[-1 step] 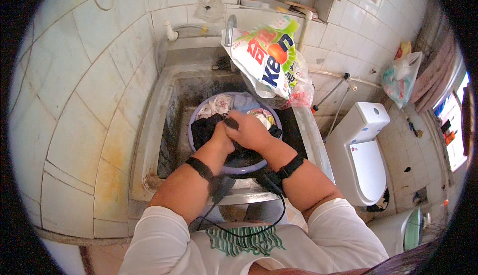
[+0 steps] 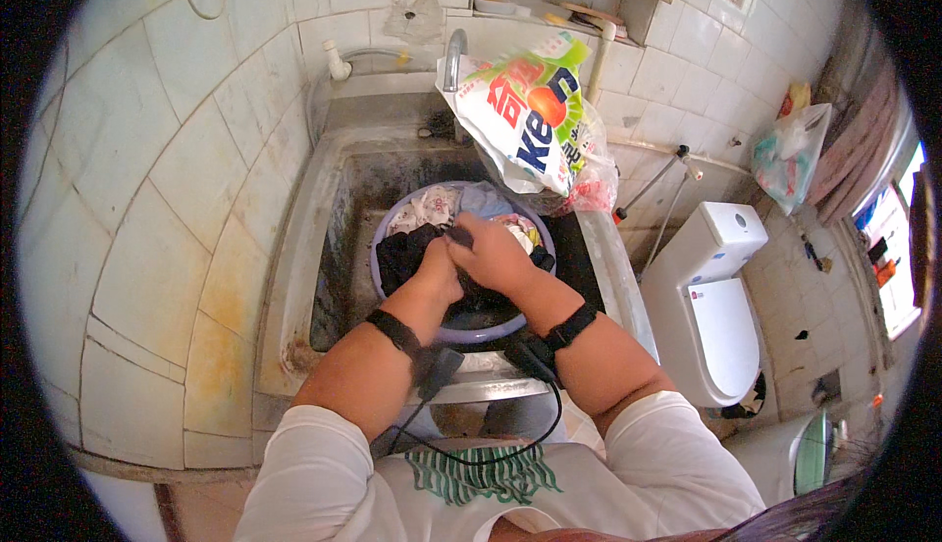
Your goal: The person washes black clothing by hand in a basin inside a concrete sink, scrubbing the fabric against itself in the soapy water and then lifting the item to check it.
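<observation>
Black cloth [image 2: 404, 251] lies in the basin [image 2: 481, 334], a dark bunch of it caught in the right hand [image 2: 494, 253], whose fingers curl around it. The left hand [image 2: 439, 272] presses against the right; its fingers are mostly hidden, so I cannot tell its grip. Lighter clothes [image 2: 424, 211] lie beyond. The basin sits in the sink [image 2: 292, 267].
</observation>
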`<state>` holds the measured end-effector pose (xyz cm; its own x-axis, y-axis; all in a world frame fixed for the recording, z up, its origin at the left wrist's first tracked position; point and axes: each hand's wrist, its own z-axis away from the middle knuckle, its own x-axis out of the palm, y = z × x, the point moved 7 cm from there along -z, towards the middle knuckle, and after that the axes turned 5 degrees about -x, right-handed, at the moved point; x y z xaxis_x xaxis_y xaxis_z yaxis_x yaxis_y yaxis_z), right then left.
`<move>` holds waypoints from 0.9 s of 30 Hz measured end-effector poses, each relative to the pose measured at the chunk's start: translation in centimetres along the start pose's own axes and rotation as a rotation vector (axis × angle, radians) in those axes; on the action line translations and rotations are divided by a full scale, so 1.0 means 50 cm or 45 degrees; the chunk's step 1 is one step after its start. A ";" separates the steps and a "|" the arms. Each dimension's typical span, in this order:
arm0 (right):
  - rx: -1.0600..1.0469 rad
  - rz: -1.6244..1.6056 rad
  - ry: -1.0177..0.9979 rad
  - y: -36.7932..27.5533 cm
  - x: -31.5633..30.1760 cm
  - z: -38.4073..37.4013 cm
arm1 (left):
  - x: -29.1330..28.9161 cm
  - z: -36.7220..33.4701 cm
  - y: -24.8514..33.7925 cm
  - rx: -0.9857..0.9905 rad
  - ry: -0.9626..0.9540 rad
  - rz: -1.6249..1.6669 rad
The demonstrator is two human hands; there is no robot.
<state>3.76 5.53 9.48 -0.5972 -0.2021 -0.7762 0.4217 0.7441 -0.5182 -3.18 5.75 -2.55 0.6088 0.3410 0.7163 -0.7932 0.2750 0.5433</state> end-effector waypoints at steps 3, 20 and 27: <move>0.131 0.036 0.190 0.075 -0.019 -0.004 | 0.078 0.055 -0.003 -0.070 0.031 -0.092; 0.242 0.052 0.267 0.065 -0.017 -0.002 | 0.063 0.058 0.013 0.038 0.074 -0.025; 0.174 0.073 0.258 0.102 -0.015 -0.003 | 0.090 0.099 0.013 -0.026 0.124 -0.149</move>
<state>6.26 9.60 7.49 -0.6884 -0.0196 -0.7251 0.5393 0.6546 -0.5297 -1.03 3.03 3.21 0.6962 0.3911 0.6020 -0.7169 0.3358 0.6109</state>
